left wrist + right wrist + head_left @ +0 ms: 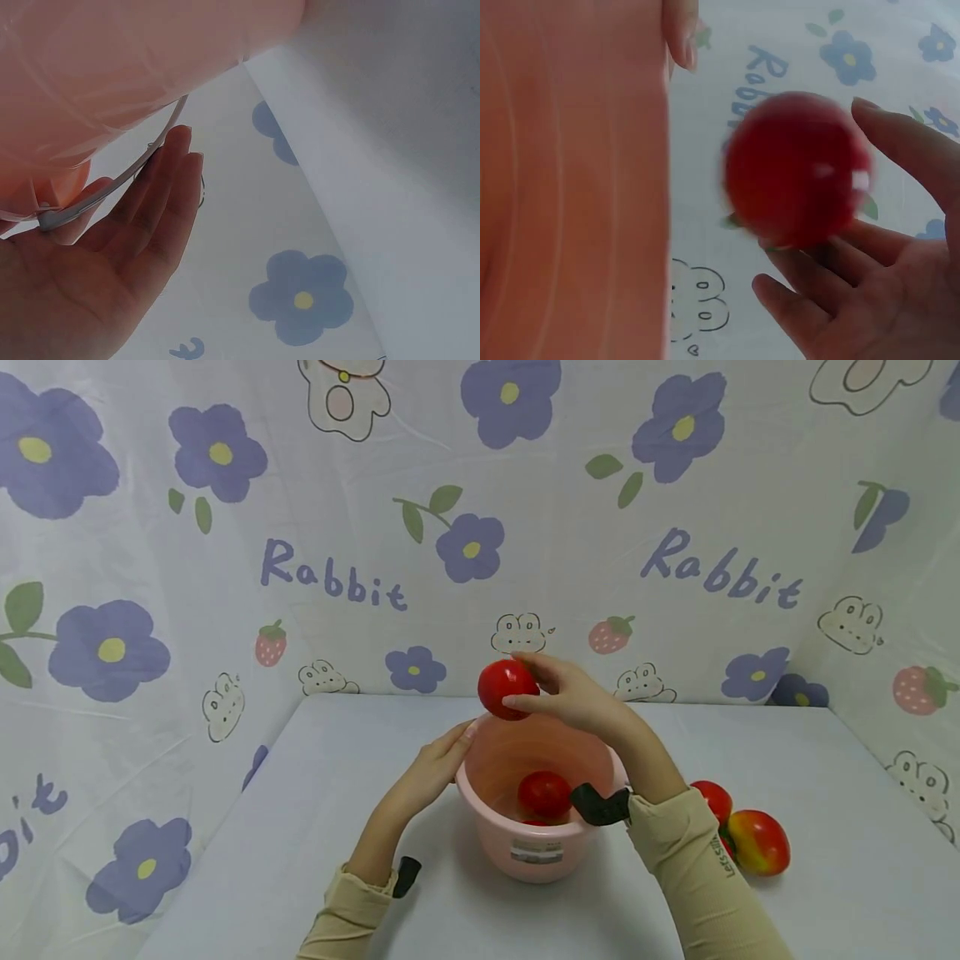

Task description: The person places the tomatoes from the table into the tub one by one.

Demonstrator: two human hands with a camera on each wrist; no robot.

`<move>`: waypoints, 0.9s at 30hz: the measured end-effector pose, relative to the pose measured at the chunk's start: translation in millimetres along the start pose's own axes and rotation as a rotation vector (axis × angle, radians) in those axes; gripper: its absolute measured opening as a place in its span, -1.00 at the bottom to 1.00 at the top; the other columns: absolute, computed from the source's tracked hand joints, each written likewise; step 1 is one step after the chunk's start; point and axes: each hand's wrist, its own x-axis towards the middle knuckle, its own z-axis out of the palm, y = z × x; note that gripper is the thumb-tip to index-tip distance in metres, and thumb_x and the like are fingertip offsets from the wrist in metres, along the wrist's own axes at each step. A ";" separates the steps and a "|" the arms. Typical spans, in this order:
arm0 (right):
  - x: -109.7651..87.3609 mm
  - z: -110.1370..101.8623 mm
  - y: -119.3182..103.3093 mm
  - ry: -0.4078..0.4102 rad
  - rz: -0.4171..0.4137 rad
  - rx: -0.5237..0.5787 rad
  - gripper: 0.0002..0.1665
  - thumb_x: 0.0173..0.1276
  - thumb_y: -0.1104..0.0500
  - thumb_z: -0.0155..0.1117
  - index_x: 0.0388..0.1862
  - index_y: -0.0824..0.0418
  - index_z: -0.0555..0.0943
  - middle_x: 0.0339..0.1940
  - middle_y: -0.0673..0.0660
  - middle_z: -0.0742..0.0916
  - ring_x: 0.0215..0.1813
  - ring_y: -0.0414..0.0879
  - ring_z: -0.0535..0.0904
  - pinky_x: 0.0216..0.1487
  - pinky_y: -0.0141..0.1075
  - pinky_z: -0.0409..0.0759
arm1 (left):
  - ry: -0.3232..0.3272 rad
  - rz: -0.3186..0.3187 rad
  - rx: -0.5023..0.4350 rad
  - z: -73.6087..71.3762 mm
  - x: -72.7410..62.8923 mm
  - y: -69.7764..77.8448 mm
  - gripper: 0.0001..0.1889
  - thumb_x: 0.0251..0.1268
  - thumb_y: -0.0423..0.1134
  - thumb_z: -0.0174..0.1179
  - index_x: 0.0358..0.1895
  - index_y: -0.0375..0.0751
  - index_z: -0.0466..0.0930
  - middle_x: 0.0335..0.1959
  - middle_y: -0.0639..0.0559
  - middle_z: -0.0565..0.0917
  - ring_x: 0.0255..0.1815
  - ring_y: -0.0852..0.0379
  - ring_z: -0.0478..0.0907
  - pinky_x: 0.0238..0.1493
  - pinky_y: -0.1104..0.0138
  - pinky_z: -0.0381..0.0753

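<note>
A shiny red tomato (504,690) is held above the back left rim of a pink plastic bucket (480,827). My right hand (573,693) holds it between thumb and fingers; the tomato (799,169) looks blurred in the right wrist view. At the bucket's left rim my left hand (435,768) grips the edge. In the left wrist view, its fingers (176,202) lie around the thin grey handle (142,161) beside the bucket wall. Inside the bucket sits another red fruit (545,794), and a bit of red shows below it.
Right of the bucket, a red and yellow fruit (759,843) lies on the white table (360,735) with a red fruit (712,799) behind it, partly hidden by the right sleeve. A printed cloth (525,485) hangs behind and along the sides.
</note>
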 end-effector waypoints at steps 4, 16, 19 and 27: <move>0.5 -0.5 -0.9 -0.001 -0.020 -0.021 -0.14 0.38 0.01 0.25 0.57 0.05 0.11 0.53 0.18 0.35 0.57 0.13 0.18 0.49 0.18 0.18 | 0.002 0.016 0.002 -0.7 0.3 -0.9 -0.45 0.53 0.19 -0.23 0.46 0.14 0.26 0.31 -0.05 0.54 0.14 -0.05 0.60 0.06 0.07 0.66; 3.2 2.7 -1.3 0.059 -0.039 0.010 -0.13 0.38 -0.03 0.26 0.57 -0.02 0.11 0.55 0.11 0.33 0.58 0.09 0.17 0.48 0.19 0.19 | -0.010 0.010 -0.007 -1.1 -0.7 -0.5 -0.45 0.54 0.19 -0.23 0.47 0.12 0.25 0.33 -0.05 0.52 0.16 -0.07 0.58 0.10 0.04 0.65; 2.2 2.7 -1.0 0.088 -0.047 0.017 -0.13 0.39 -0.02 0.25 0.57 -0.01 0.10 0.55 0.10 0.33 0.58 0.09 0.18 0.50 0.16 0.18 | -0.016 -0.003 -0.002 -1.1 -1.1 0.8 -0.45 0.54 0.19 -0.25 0.48 0.14 0.23 0.34 -0.04 0.51 0.18 -0.07 0.58 0.11 0.03 0.64; -3.8 -3.3 2.7 0.158 -0.050 0.013 -0.12 0.39 -0.03 0.24 0.58 -0.01 0.09 0.54 0.12 0.34 0.58 0.11 0.18 0.49 0.14 0.21 | -0.012 -0.013 -0.001 -0.9 -0.5 1.2 -0.45 0.54 0.19 -0.24 0.49 0.14 0.22 0.36 -0.04 0.50 0.22 -0.08 0.56 0.13 0.01 0.63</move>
